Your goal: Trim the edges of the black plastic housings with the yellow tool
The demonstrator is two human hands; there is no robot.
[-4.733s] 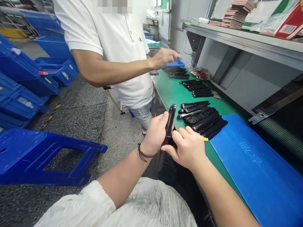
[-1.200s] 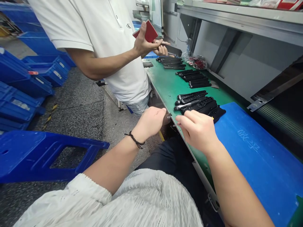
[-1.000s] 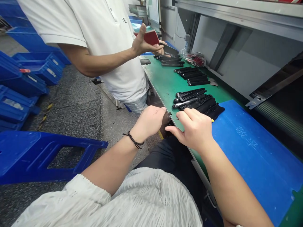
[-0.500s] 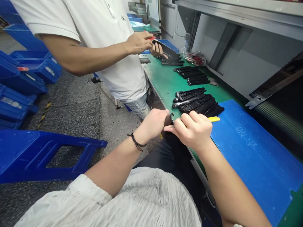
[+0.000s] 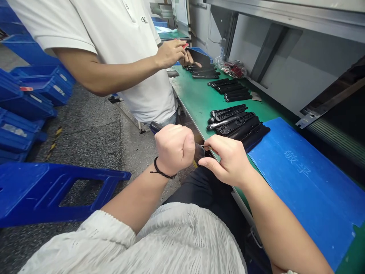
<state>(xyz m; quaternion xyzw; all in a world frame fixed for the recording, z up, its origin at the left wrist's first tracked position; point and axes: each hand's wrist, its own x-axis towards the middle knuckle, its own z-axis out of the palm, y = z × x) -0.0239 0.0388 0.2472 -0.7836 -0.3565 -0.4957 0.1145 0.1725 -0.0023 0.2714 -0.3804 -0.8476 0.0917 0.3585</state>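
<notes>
Black elongated part (image 5: 199, 152), clenched in the left hand (image 5: 175, 147), long axis running far-left to near-right, its right end just beside the thin tool (image 5: 205, 146) grasped by the right hand (image 5: 229, 160).

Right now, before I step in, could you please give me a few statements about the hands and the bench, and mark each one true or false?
1. The left hand grips a black part. True.
2. The right hand holds a thin tool near that part. True.
3. The wristband is on the right wrist. False: it is on the left one.
4. The blue mat lies on the floor. False: it lies on the green tabletop.
5. The co-worker's hands are empty. False: they hold a dark piece.
6. The co-worker's shirt is white. True.
</notes>
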